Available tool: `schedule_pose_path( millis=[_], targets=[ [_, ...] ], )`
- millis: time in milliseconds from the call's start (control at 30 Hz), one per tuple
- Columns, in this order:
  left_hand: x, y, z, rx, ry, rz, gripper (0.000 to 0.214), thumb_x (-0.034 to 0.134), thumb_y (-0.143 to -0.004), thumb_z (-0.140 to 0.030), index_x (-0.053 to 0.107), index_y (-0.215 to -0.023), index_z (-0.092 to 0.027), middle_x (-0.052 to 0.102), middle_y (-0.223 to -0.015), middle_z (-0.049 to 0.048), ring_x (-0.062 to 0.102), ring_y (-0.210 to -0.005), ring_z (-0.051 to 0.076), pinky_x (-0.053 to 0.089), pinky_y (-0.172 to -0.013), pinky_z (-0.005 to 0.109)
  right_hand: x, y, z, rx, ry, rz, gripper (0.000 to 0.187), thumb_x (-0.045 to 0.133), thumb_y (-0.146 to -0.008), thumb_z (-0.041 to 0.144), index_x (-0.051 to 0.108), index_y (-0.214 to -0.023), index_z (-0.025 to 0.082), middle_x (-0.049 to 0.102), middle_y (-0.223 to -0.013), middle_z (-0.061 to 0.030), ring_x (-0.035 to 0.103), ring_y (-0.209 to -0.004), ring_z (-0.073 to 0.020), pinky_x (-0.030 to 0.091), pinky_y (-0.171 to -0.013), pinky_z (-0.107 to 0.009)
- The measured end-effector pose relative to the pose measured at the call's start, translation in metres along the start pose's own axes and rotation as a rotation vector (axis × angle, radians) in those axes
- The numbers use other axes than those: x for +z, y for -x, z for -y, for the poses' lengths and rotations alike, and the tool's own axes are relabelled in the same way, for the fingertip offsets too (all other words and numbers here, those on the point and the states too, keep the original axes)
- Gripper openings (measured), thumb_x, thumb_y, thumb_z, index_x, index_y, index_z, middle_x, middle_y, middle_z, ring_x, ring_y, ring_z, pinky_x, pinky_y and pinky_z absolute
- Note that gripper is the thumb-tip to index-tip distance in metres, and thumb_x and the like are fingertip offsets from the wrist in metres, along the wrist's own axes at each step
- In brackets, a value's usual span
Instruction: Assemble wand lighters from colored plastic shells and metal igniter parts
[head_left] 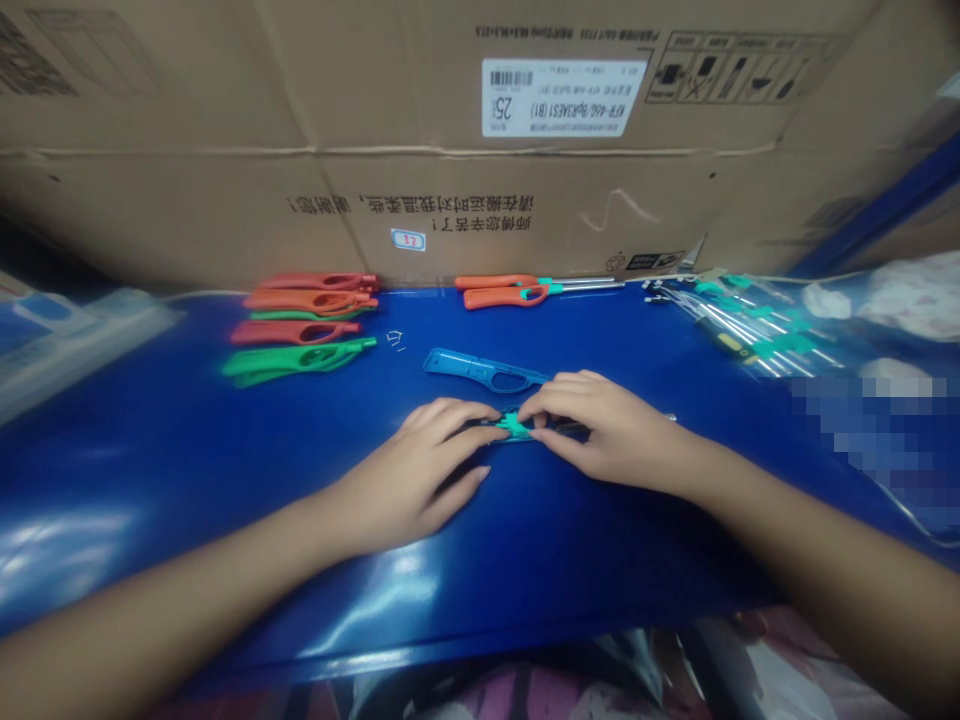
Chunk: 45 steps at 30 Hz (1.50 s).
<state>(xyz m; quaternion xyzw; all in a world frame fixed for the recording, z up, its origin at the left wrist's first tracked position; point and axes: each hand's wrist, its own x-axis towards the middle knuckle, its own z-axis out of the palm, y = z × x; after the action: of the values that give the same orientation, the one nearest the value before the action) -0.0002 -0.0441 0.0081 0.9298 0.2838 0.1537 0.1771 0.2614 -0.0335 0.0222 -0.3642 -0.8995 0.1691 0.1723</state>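
On a blue table (225,560), a blue plastic shell (454,366) with an oval finger hole lies on its own, its right end close to the fingers of the right hand (600,425). Just on the person's side of the blue shell is a small green part (514,426), in a dark piece that the fingers mostly cover. The right hand has its thumb and forefinger bent in and closed on the green part. The left hand (442,455) reaches it from the other side, two fingertips at its left end and the thumb standing apart; whether those two fingers grip or only rest there I cannot tell. A metal tip (670,417) shows beyond the right hand, to the right of the blue shell. Well to the left of the blue shell lies a row of red, orange and green handles (300,330), and between that row and the shell are a few tiny pins (395,340). Behind the blue shell and slightly right lie two orange lighters (499,297) with metal rods. Far to its right is a spread of metal tubes (780,325) with green ends. A large cardboard box (225,110) stands behind the blue shell, printed with upside-down writing.
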Motion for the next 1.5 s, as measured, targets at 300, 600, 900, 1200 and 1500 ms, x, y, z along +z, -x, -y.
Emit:
schedule_pose_path(
  millis=[300, 600, 900, 1200, 1500],
  targets=[
    [0.001, -0.001, 0.0, 0.008, -0.005, 0.003, 0.04, 0.048, -0.101, -0.024, 0.051, -0.14, -0.022, 0.053, -0.14, 0.0126, 0.047, -0.129, 0.027, 0.043, -0.108, 0.048, -0.004, 0.002, 0.001, -0.029, 0.042, -0.031, 0.03, 0.048, -0.091, 0.009, 0.068, -0.11, 0.022, 0.07, -0.109, -0.0069, 0.061, -0.1, -0.0214, 0.043, -0.09, -0.04],
    [0.002, 0.001, 0.003, 0.036, -0.009, -0.007, 0.046, 0.048, -0.099, -0.019, 0.048, -0.145, -0.024, 0.051, -0.143, 0.0136, 0.046, -0.132, 0.028, 0.043, -0.109, 0.051, 0.004, 0.001, -0.014, 0.146, 0.181, -0.102, 0.048, 0.044, -0.086, 0.002, 0.069, -0.123, 0.021, 0.058, -0.138, -0.0124, 0.053, -0.127, -0.0308, 0.046, -0.101, -0.053],
    [0.002, 0.001, 0.003, 0.056, -0.014, -0.031, 0.047, 0.047, -0.099, -0.017, 0.049, -0.146, -0.024, 0.052, -0.144, 0.0147, 0.047, -0.133, 0.029, 0.044, -0.109, 0.052, -0.001, 0.001, -0.032, 0.272, 0.086, -0.143, 0.01, 0.064, -0.087, 0.019, 0.069, -0.095, 0.022, 0.063, -0.117, -0.0084, 0.061, -0.108, -0.0269, 0.048, -0.098, -0.049],
    [0.003, 0.0, 0.003, 0.071, -0.023, -0.025, 0.05, 0.048, -0.1, -0.02, 0.043, -0.15, -0.024, 0.05, -0.148, 0.0144, 0.046, -0.137, 0.029, 0.041, -0.113, 0.053, -0.005, -0.004, -0.019, 0.246, -0.049, -0.301, 0.005, 0.057, -0.093, 0.021, 0.06, -0.088, 0.021, 0.065, -0.091, -0.0057, 0.062, -0.084, -0.0196, 0.05, -0.077, -0.034],
    [-0.008, 0.001, 0.005, -0.031, -0.212, -0.358, 0.06, 0.055, -0.098, -0.022, 0.032, -0.154, -0.024, 0.041, -0.155, 0.0137, 0.036, -0.145, 0.029, 0.029, -0.121, 0.055, -0.003, -0.006, -0.011, 0.343, -0.393, -0.489, 0.014, 0.061, -0.092, 0.034, 0.06, -0.092, 0.021, 0.065, -0.09, -0.0043, 0.063, -0.079, -0.0179, 0.051, -0.072, -0.032]
  ],
)
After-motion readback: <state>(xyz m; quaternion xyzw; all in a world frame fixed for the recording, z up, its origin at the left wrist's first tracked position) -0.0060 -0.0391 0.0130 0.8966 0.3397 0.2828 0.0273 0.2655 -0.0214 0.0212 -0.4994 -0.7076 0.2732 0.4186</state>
